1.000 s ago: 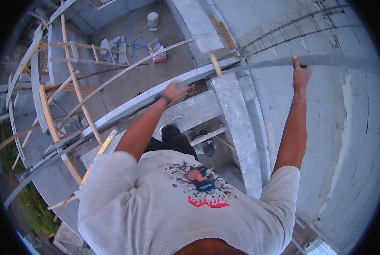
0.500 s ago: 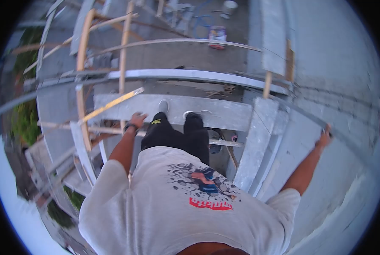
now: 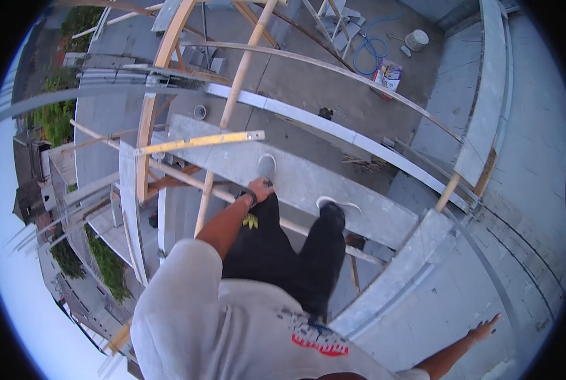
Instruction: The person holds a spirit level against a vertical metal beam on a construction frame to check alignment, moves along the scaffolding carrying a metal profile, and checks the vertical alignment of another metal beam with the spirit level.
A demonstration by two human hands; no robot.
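My left hand [image 3: 260, 189], with a dark band at the wrist, is over my dark trouser leg just below one light shoe [image 3: 267, 166]. Its fingers are loosely apart and nothing shows in them. At the lower right my right hand [image 3: 483, 328] is stretched out with open fingers, beside a long thin grey strip [image 3: 485, 259] and apart from it. Both my feet stand on a grey plank [image 3: 371, 212]. A yellow level-like bar [image 3: 200, 142] lies across the plank's left part.
Wooden poles and frames [image 3: 251, 60] rise at the upper left. Below on the floor are a white bucket [image 3: 417, 40], a blue hose [image 3: 365, 60] and a printed bag [image 3: 388, 75]. A block wall [image 3: 536, 171] borders the right side. Gaps open beside the plank.
The view has turned. My right hand has come off the grey strip and moved down. My left hand has swung back from the far ledge and now sits by my leg.
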